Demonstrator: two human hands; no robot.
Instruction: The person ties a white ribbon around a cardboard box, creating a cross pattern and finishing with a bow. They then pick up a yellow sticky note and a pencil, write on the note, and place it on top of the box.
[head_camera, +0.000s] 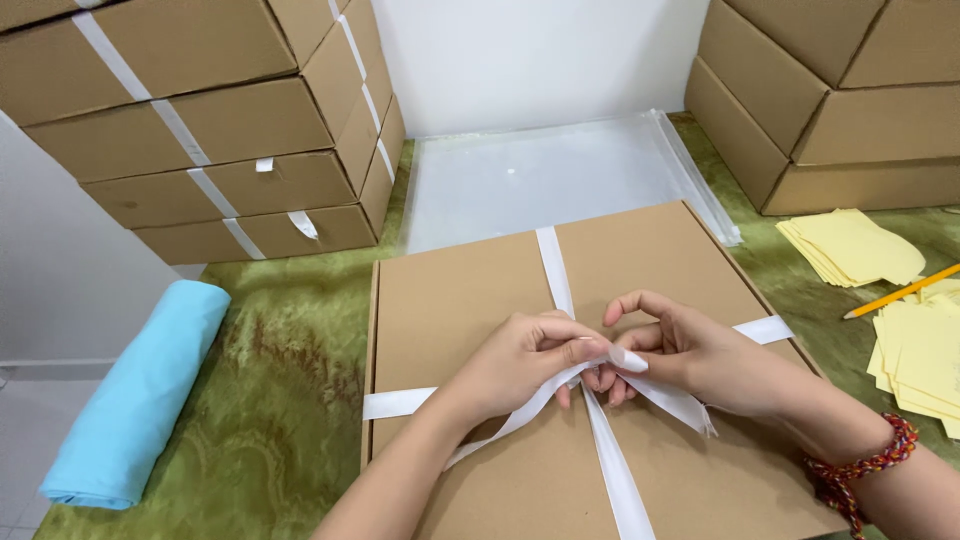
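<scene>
Head view: left hand (520, 365) and right hand (690, 355) pinch ribbon (560, 275) ends atop the box (460, 290); ribbon crossed, knot unfinished.

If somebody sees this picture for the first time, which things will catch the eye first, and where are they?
In the centre, the left hand and the right hand pinch a white ribbon where it crosses on a flat cardboard box. A rolled light blue cloth lies at the left on the green surface. Taller stacks of ribboned boxes stand behind it, and yellow papers lie at the right.
</scene>
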